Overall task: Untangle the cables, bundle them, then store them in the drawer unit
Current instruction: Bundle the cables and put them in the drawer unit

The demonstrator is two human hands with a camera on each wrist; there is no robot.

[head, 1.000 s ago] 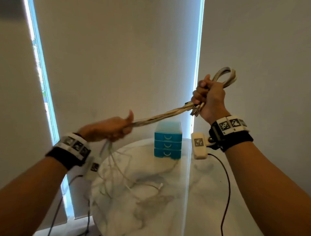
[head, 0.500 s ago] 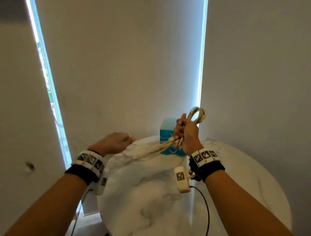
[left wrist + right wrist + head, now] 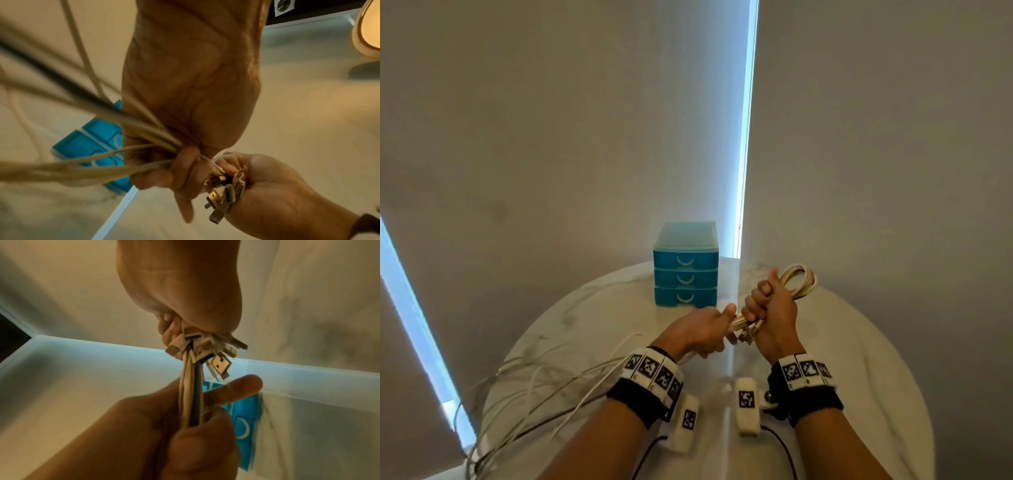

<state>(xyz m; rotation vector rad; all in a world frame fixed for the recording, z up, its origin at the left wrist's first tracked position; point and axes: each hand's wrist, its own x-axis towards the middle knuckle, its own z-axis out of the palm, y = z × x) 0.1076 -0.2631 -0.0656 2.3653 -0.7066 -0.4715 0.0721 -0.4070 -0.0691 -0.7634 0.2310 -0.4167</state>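
Note:
My right hand [image 3: 770, 308] grips a looped bundle of white cables [image 3: 799, 281] in a fist above the round marble table [image 3: 859, 342]. Several USB plugs [image 3: 746, 334] stick out below that fist, and the right wrist view shows them fanned out [image 3: 205, 350]. My left hand [image 3: 702, 330] holds the same cables right beside the right hand, fingers curled round the strands [image 3: 160, 141]. The loose cable lengths [image 3: 544, 387] trail left over the table and off its edge. The blue three-drawer unit [image 3: 686, 270] stands at the back of the table with all drawers closed.
Pale blinds hang close behind the table, with bright window strips [image 3: 744, 137] between them. Black leads [image 3: 784, 448] from the wrist cameras run along my forearms. The table's right half [image 3: 876, 394] is bare marble.
Both hands have come down from chest height to just above the table. My left hand slid along the cables until it met the right hand. The slack now lies on the left.

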